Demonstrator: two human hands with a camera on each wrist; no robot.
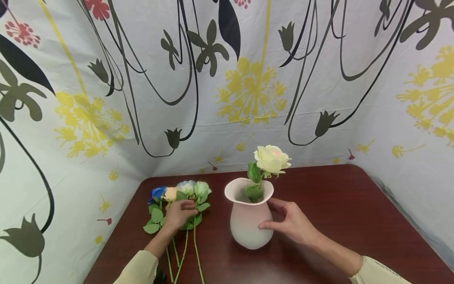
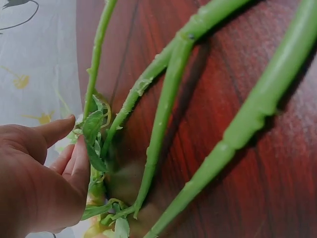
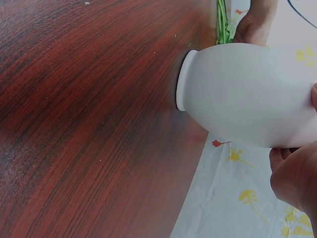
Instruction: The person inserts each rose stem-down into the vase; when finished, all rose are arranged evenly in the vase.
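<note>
A vase (image 1: pixel 251 225), pale with a pinkish flared rim, stands upright on the table. One cream rose (image 1: pixel 272 159) with green leaves rises from its mouth. My right hand (image 1: pixel 296 224) holds the vase's right side, thumb at the front and fingers behind; the right wrist view shows the vase body (image 3: pixel 242 94) too. To the left lie several loose flowers, among them a blue rose (image 1: pixel 157 194), a peach rose (image 1: pixel 170 194) and a pale green rose (image 1: pixel 202 190). Over their leaves is my left hand (image 1: pixel 179 215). In the left wrist view its fingers (image 2: pixel 79 166) reach straight to a leaf (image 2: pixel 92 128), thumb apart.
Long green stems (image 1: pixel 197 248) run from the blossoms toward the table's near edge. The dark red wooden table (image 1: pixel 326 197) meets a flower-patterned cloth (image 1: pixel 142 130) at the back and sides. A small dark object (image 1: pixel 160 276) shows by the left sleeve.
</note>
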